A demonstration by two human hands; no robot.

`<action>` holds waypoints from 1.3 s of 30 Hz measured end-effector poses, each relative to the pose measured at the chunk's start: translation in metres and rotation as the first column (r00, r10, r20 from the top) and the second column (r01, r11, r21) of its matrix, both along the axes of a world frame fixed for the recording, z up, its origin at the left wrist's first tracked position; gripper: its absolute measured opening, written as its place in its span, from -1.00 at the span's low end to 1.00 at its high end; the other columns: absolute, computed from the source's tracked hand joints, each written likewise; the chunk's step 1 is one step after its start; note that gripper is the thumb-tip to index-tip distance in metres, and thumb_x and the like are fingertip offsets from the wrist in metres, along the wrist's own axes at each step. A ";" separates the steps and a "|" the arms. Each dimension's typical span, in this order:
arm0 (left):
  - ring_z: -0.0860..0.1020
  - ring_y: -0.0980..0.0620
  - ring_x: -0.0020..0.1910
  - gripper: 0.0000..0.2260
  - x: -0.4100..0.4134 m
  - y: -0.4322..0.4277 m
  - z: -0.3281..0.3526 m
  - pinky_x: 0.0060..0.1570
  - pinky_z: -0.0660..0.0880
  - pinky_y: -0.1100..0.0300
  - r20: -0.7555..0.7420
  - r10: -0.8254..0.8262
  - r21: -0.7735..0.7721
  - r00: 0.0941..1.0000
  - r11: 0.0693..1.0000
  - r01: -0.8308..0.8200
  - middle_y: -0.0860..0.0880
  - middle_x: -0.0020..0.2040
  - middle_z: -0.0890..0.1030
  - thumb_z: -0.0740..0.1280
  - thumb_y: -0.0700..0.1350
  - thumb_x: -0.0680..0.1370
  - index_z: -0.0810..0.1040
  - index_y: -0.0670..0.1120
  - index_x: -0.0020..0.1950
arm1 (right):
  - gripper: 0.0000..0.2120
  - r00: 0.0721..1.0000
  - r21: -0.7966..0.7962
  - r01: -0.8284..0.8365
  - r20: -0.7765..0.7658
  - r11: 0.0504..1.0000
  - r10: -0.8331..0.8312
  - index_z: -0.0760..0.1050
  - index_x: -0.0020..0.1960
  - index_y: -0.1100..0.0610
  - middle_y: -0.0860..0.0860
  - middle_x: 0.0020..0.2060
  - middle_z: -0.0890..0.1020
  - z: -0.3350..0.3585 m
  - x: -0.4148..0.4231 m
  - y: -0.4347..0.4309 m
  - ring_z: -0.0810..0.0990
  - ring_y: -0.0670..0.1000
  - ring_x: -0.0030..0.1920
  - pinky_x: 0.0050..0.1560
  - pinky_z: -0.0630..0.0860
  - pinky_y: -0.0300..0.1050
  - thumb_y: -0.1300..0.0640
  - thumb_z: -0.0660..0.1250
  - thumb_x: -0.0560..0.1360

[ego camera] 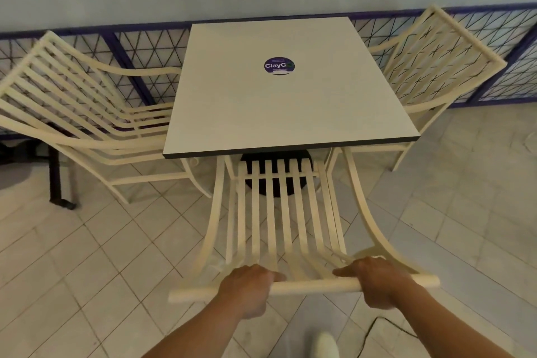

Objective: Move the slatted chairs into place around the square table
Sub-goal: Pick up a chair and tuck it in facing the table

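Two grips on the top rail (pixel 313 288) of the near chair (pixel 279 212)

Left grip (pixel 247 288) and right grip (pixel 380 282) each close over the top rail, fingers wrapped round it, one on either side of its middle and well apart. The near chair stretches away from both grips. Its cream slats run forward to the seat, whose front end lies under the near edge of the square table (pixel 290 113). A left chair (pixel 72 113) and a right chair (pixel 430 61), also slatted, stand at the table's two sides. A round purple sticker (pixel 279 66) sits near the tabletop's centre. The dark pedestal base (pixel 276 183) shows between the slats. A white shoe (pixel 325 343) rests on the tiled floor (pixel 101 256).
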State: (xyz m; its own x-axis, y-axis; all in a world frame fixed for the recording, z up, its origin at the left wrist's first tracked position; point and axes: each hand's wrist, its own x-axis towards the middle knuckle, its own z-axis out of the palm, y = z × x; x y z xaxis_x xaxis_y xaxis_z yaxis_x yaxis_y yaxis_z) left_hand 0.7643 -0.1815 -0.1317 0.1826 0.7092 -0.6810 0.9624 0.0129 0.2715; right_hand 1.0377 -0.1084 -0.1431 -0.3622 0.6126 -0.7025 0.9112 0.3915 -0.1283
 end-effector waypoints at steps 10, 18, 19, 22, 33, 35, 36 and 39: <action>0.56 -0.14 0.15 -0.32 0.000 0.004 0.000 0.12 0.54 -0.02 0.010 -0.013 -0.020 1.000 1.000 0.014 -0.02 0.23 0.55 0.28 -0.33 0.54 0.31 0.28 0.52 | -0.26 1.000 -0.004 -0.003 0.014 1.000 0.003 0.19 0.46 -0.41 -0.16 0.31 0.50 0.002 -0.001 0.003 0.51 -0.02 0.20 0.24 0.46 -0.03 0.17 0.33 0.47; 0.57 -0.10 0.15 -0.35 0.002 0.002 -0.002 0.13 0.54 -0.01 0.003 0.011 0.006 1.000 1.000 -0.011 0.02 0.21 0.57 0.30 -0.31 0.53 0.36 0.30 0.47 | -0.28 0.999 0.027 -0.033 -0.002 0.999 0.033 0.20 0.47 -0.40 -0.13 0.29 0.52 0.002 0.002 0.002 0.54 -0.03 0.15 0.15 0.48 -0.09 0.18 0.32 0.48; 0.57 -0.10 0.15 -0.35 0.002 0.001 -0.002 0.12 0.54 -0.01 0.002 0.016 0.014 1.000 1.000 -0.016 0.03 0.22 0.58 0.30 -0.30 0.53 0.36 0.30 0.47 | -0.28 0.999 0.034 -0.035 -0.004 0.999 0.036 0.21 0.47 -0.39 -0.13 0.28 0.52 0.003 0.002 0.002 0.54 -0.03 0.15 0.14 0.48 -0.10 0.18 0.32 0.49; 0.56 -0.09 0.16 -0.35 0.003 -0.001 0.000 0.12 0.52 0.03 -0.005 0.022 0.032 1.000 0.999 -0.022 0.03 0.24 0.57 0.30 -0.30 0.53 0.35 0.31 0.47 | -0.29 0.999 0.046 -0.030 -0.018 0.999 0.031 0.23 0.46 -0.38 -0.14 0.28 0.52 0.004 0.001 0.000 0.54 -0.02 0.16 0.17 0.49 -0.07 0.19 0.33 0.48; 0.59 -0.06 0.10 -0.32 0.003 0.004 0.001 0.06 0.54 0.05 -0.034 0.028 0.043 0.999 0.999 -0.027 0.02 0.18 0.58 0.32 -0.31 0.52 0.35 0.33 0.48 | -0.24 0.997 -0.001 -0.060 -0.043 0.998 0.060 0.19 0.47 -0.41 -0.12 0.25 0.53 0.008 0.001 0.011 0.55 -0.04 0.11 0.15 0.51 -0.07 0.21 0.35 0.48; 0.59 -0.07 0.10 -0.31 0.003 0.009 0.001 0.06 0.55 0.05 -0.037 0.033 0.038 0.999 0.999 -0.032 0.02 0.18 0.58 0.32 -0.31 0.53 0.34 0.34 0.48 | -0.24 0.996 -0.003 -0.069 -0.053 0.998 0.069 0.18 0.47 -0.40 -0.11 0.26 0.53 0.009 0.000 0.017 0.54 -0.04 0.12 0.16 0.51 -0.06 0.21 0.34 0.48; 0.59 -0.07 0.09 -0.31 0.003 0.012 0.001 0.06 0.56 0.05 -0.038 0.031 0.033 0.999 0.999 -0.030 0.01 0.18 0.58 0.31 -0.31 0.53 0.34 0.35 0.48 | -0.25 0.996 -0.005 -0.076 -0.055 0.997 0.076 0.18 0.48 -0.40 -0.11 0.27 0.53 0.009 0.000 0.020 0.55 -0.03 0.13 0.17 0.51 -0.05 0.20 0.34 0.48; 0.59 -0.07 0.09 -0.34 0.002 0.020 0.002 0.07 0.56 0.02 -0.039 0.027 0.021 0.999 0.999 -0.027 0.00 0.18 0.58 0.32 -0.28 0.54 0.34 0.34 0.48 | -0.26 0.994 -0.006 -0.095 -0.054 0.995 0.095 0.18 0.49 -0.38 -0.10 0.28 0.52 0.009 -0.001 0.028 0.56 0.00 0.15 0.18 0.51 -0.04 0.19 0.34 0.49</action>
